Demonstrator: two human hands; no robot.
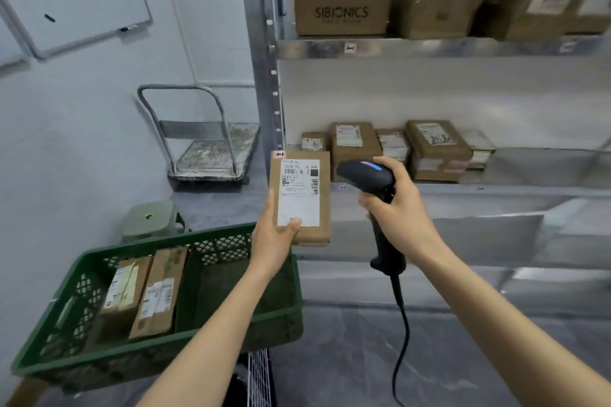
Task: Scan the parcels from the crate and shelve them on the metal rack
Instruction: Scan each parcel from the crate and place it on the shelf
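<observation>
Your left hand point(276, 235) grips the parcel point(302, 196) upright, label facing you, so your right hand point(395, 205), wrapped around the scanner point(367, 175), can read it. 2 more parcels point(142, 291) wait in the green crate point(158, 357), below the metal rack point(429, 48).

We cannot read the fine print on the label point(299, 195) of the parcel point(323, 205); scanner cable point(401, 324) exits bottom edge; far-right boxes point(545, 6) blurred.
</observation>
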